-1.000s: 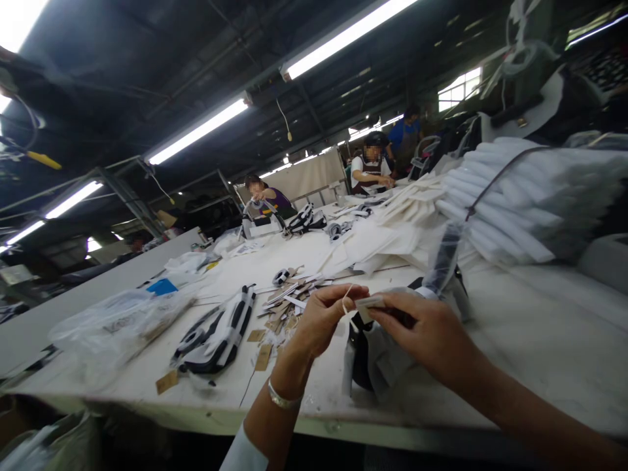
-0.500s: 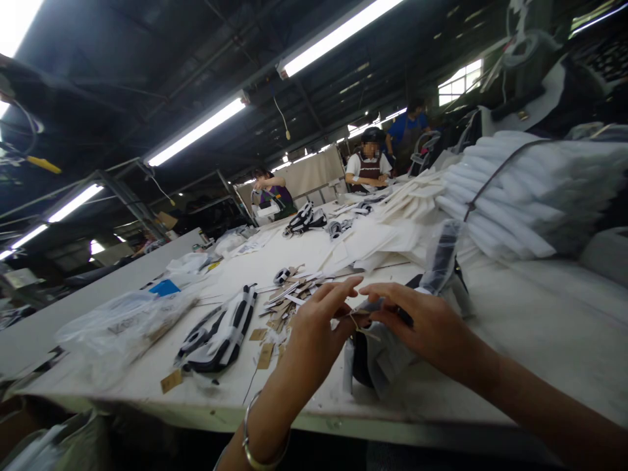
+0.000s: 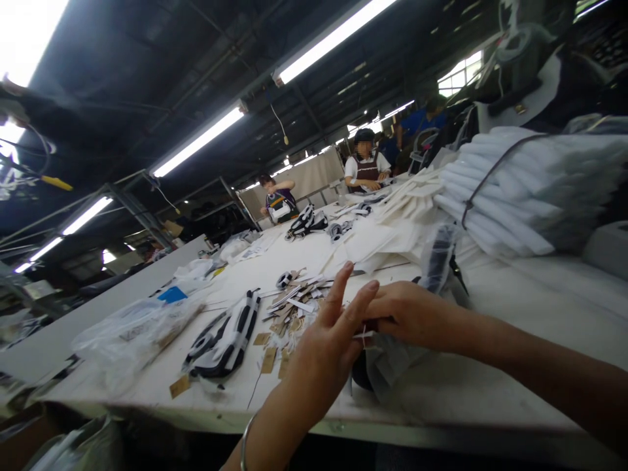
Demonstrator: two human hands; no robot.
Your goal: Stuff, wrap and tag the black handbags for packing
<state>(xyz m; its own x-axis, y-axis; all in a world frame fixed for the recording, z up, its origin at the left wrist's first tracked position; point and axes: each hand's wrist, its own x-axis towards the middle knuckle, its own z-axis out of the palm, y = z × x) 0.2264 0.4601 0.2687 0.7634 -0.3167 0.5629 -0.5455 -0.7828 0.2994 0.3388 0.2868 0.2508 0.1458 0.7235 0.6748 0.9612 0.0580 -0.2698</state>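
My left hand point(image 3: 326, 337) is raised over the table's near side, index and middle fingers stretched up and thumb bent inward. A thin white string point(image 3: 364, 336) shows at its thumb. My right hand point(image 3: 417, 315) meets it from the right, fingers curled together and overlapping the left fingers; what they pinch is hidden. Right below both hands lies a grey and black bag point(image 3: 392, 363), mostly covered by them. Its dark handle point(image 3: 438, 258), wrapped in clear plastic, sticks up behind my right hand. To the left, brown cardboard tags point(image 3: 269, 360) lie in a loose pile.
A black-and-white striped bag point(image 3: 226, 340) lies left of the tags, beside a clear plastic bag point(image 3: 132, 333). White sheets point(image 3: 387, 245) and a strapped stack of white foam point(image 3: 505, 190) occupy the right. Co-workers point(image 3: 366, 163) are across the table point(image 3: 530, 373).
My hands have drawn together, the right fingers now overlapping the left. My left fingers have straightened upward. The brown piece between my hands no longer shows. The view has shifted slightly.
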